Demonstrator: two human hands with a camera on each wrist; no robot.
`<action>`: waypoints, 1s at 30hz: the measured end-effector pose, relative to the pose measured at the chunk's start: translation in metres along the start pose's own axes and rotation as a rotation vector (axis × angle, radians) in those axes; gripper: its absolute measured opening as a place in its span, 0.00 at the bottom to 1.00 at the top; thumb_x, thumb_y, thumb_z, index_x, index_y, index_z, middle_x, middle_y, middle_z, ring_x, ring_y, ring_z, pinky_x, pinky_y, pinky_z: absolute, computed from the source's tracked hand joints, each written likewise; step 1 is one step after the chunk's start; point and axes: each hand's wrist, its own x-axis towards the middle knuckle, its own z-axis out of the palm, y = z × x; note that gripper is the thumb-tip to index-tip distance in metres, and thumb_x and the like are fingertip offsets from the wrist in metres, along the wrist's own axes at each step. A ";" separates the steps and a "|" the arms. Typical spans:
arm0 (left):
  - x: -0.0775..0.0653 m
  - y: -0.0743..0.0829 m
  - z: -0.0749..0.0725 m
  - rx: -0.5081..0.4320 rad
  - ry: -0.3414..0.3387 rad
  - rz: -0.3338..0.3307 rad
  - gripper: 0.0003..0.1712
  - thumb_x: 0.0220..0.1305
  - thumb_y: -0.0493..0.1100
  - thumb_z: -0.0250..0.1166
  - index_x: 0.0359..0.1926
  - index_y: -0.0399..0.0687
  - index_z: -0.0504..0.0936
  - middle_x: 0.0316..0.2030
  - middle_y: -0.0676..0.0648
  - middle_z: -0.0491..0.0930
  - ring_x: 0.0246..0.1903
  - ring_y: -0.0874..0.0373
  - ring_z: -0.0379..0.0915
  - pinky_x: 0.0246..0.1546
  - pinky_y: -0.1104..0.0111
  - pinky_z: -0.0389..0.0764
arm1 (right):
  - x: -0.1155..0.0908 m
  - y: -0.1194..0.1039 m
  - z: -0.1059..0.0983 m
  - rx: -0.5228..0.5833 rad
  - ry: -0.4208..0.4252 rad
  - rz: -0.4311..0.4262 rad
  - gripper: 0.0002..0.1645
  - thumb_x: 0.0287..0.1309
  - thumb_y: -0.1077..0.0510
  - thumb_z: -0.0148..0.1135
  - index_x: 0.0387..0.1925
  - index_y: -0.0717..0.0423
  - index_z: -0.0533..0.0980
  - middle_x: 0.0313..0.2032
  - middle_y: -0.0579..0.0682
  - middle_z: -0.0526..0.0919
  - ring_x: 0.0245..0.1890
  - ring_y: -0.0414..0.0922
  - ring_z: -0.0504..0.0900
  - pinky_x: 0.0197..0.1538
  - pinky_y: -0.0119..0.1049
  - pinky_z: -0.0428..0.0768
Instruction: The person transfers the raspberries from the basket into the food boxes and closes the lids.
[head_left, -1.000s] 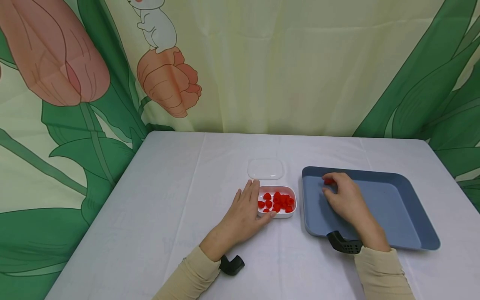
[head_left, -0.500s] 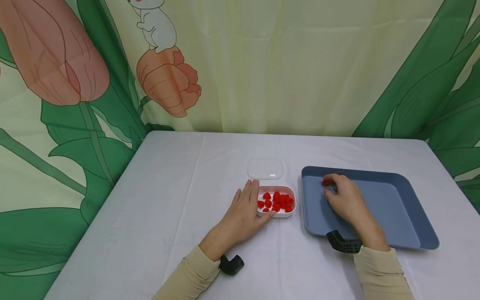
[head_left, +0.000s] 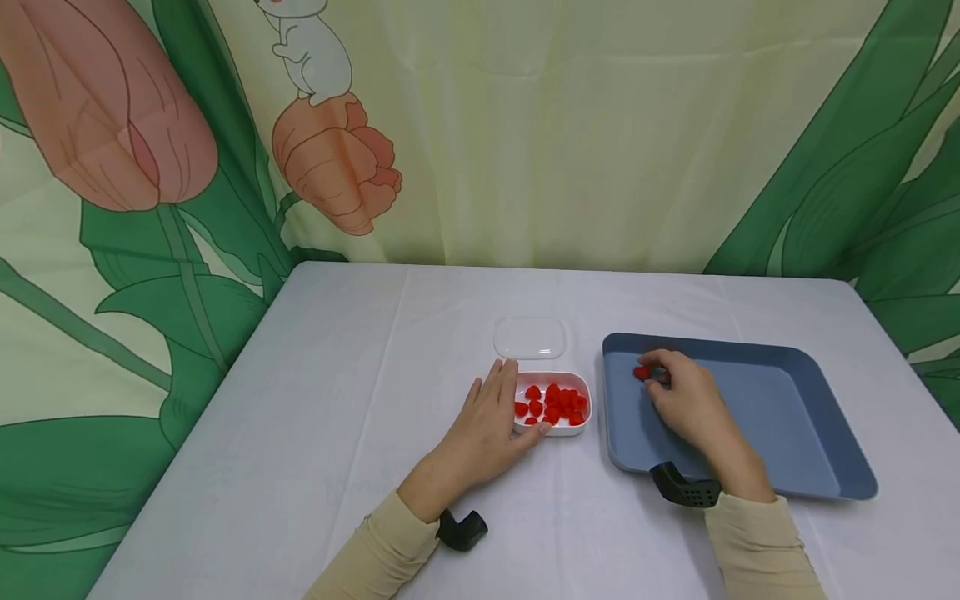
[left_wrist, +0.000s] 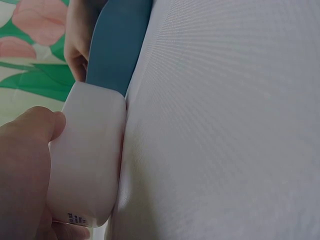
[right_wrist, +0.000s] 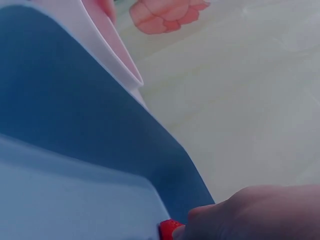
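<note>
My right hand (head_left: 693, 398) is over the left part of the blue tray (head_left: 780, 400), fingers curled. At its fingertips is a small red raspberry-like piece (head_left: 641, 372), with more red showing between finger and thumb. In the right wrist view this red piece (right_wrist: 169, 228) sits by the tray's inner corner, a fingertip against it. My left hand (head_left: 483, 429) lies with straight fingers along the left end of a small white box (head_left: 573, 430), its thumb at the front rim. Several similar red pieces (head_left: 564, 402) lie in the box, partly hidden by the hand.
A clear plastic lid (head_left: 529, 337) lies just behind the box on the white tablecloth (head_left: 360, 400). The box stands close to the tray's left wall. Behind the table hangs a curtain (head_left: 600, 133) with a flower print.
The red piece at my right fingertips has shifted slightly left and towards me, showing more beyond the fingers. My left hand and the box have stayed in place.
</note>
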 end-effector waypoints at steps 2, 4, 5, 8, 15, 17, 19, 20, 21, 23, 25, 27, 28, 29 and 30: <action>0.000 0.000 0.001 -0.002 0.001 0.005 0.54 0.65 0.65 0.58 0.78 0.40 0.45 0.78 0.42 0.50 0.79 0.47 0.41 0.75 0.46 0.51 | -0.001 -0.001 0.001 0.006 -0.006 0.013 0.19 0.60 0.68 0.57 0.54 0.65 0.76 0.48 0.67 0.79 0.43 0.58 0.76 0.44 0.53 0.76; -0.001 0.000 0.001 0.000 0.002 0.007 0.54 0.65 0.65 0.58 0.77 0.40 0.45 0.77 0.42 0.51 0.79 0.47 0.41 0.75 0.45 0.52 | -0.001 -0.002 0.002 0.001 -0.005 0.010 0.19 0.60 0.68 0.57 0.53 0.64 0.77 0.47 0.65 0.80 0.41 0.56 0.76 0.42 0.49 0.76; -0.001 -0.001 0.001 0.002 0.004 0.009 0.54 0.65 0.65 0.58 0.77 0.40 0.45 0.77 0.42 0.51 0.78 0.46 0.41 0.75 0.45 0.52 | -0.001 -0.002 0.003 0.002 -0.002 0.003 0.18 0.60 0.68 0.58 0.53 0.64 0.77 0.47 0.65 0.81 0.41 0.56 0.77 0.42 0.48 0.75; -0.002 -0.001 0.001 0.010 0.004 0.010 0.54 0.65 0.65 0.57 0.78 0.39 0.45 0.77 0.42 0.51 0.79 0.47 0.41 0.75 0.45 0.52 | 0.000 -0.003 0.005 0.002 0.001 -0.024 0.17 0.59 0.68 0.59 0.51 0.64 0.78 0.44 0.63 0.83 0.39 0.54 0.78 0.40 0.45 0.75; -0.001 -0.001 0.001 0.006 0.008 0.005 0.54 0.65 0.65 0.57 0.78 0.40 0.45 0.78 0.43 0.50 0.79 0.47 0.41 0.76 0.46 0.51 | 0.001 -0.006 0.006 0.014 0.005 -0.057 0.15 0.56 0.70 0.60 0.47 0.64 0.80 0.38 0.60 0.85 0.35 0.51 0.79 0.38 0.42 0.75; -0.001 -0.001 0.002 0.009 0.005 0.001 0.54 0.65 0.65 0.58 0.77 0.40 0.46 0.78 0.43 0.50 0.78 0.47 0.41 0.75 0.46 0.52 | 0.001 -0.006 0.007 0.012 0.003 -0.060 0.15 0.56 0.70 0.61 0.47 0.64 0.80 0.38 0.59 0.85 0.34 0.50 0.79 0.38 0.41 0.75; -0.001 -0.001 0.002 0.014 0.001 -0.002 0.54 0.65 0.65 0.57 0.77 0.40 0.45 0.78 0.42 0.50 0.78 0.47 0.41 0.75 0.45 0.52 | 0.000 -0.006 0.007 0.014 0.001 -0.059 0.15 0.57 0.70 0.61 0.47 0.64 0.80 0.37 0.59 0.85 0.34 0.49 0.79 0.38 0.41 0.75; -0.001 -0.001 0.003 0.015 0.001 -0.001 0.53 0.65 0.65 0.57 0.77 0.40 0.45 0.78 0.42 0.50 0.78 0.47 0.42 0.75 0.45 0.52 | 0.000 -0.006 0.007 0.015 0.002 -0.059 0.15 0.57 0.69 0.61 0.47 0.64 0.80 0.37 0.58 0.85 0.34 0.49 0.79 0.38 0.41 0.75; -0.001 -0.001 0.003 0.017 0.001 0.000 0.53 0.66 0.65 0.57 0.77 0.40 0.45 0.78 0.42 0.50 0.78 0.47 0.41 0.75 0.45 0.52 | 0.000 -0.006 0.007 0.018 0.005 -0.060 0.14 0.57 0.69 0.61 0.47 0.64 0.80 0.38 0.58 0.85 0.34 0.49 0.79 0.38 0.41 0.75; -0.001 -0.001 0.003 0.017 0.001 0.002 0.54 0.66 0.65 0.57 0.78 0.40 0.45 0.78 0.43 0.50 0.78 0.47 0.41 0.75 0.46 0.52 | -0.001 -0.007 0.007 0.025 0.011 -0.061 0.14 0.57 0.69 0.61 0.47 0.64 0.80 0.38 0.59 0.85 0.35 0.50 0.80 0.38 0.42 0.75; 0.000 -0.001 0.003 0.015 0.005 0.005 0.54 0.65 0.65 0.57 0.77 0.40 0.46 0.78 0.43 0.51 0.78 0.47 0.42 0.75 0.45 0.52 | -0.001 -0.008 0.006 0.027 0.020 -0.066 0.14 0.58 0.69 0.62 0.47 0.64 0.80 0.39 0.59 0.85 0.35 0.50 0.80 0.39 0.42 0.75; 0.000 -0.001 0.002 0.014 0.010 0.007 0.54 0.65 0.65 0.58 0.77 0.40 0.46 0.77 0.43 0.51 0.78 0.47 0.42 0.75 0.45 0.52 | 0.000 -0.009 0.005 0.029 0.025 -0.070 0.14 0.58 0.69 0.62 0.47 0.63 0.80 0.39 0.59 0.85 0.36 0.51 0.80 0.38 0.42 0.76; 0.000 -0.001 0.002 0.014 0.012 0.008 0.54 0.65 0.65 0.58 0.77 0.40 0.46 0.77 0.43 0.51 0.78 0.47 0.42 0.75 0.45 0.52 | 0.000 -0.010 0.004 0.030 0.026 -0.072 0.14 0.58 0.69 0.62 0.47 0.63 0.80 0.39 0.59 0.85 0.36 0.51 0.80 0.38 0.42 0.76; 0.000 -0.001 0.002 0.013 0.014 0.009 0.54 0.64 0.65 0.58 0.77 0.40 0.46 0.77 0.42 0.51 0.78 0.47 0.42 0.75 0.45 0.52 | 0.000 -0.010 0.004 0.031 0.029 -0.075 0.14 0.58 0.69 0.62 0.47 0.63 0.80 0.39 0.60 0.84 0.36 0.51 0.80 0.38 0.42 0.76; 0.000 -0.001 0.001 0.014 0.017 0.011 0.54 0.65 0.65 0.58 0.77 0.40 0.46 0.77 0.42 0.51 0.78 0.46 0.42 0.75 0.45 0.52 | 0.000 -0.011 0.003 0.033 0.033 -0.079 0.14 0.58 0.68 0.62 0.47 0.63 0.80 0.40 0.60 0.84 0.36 0.51 0.80 0.38 0.42 0.76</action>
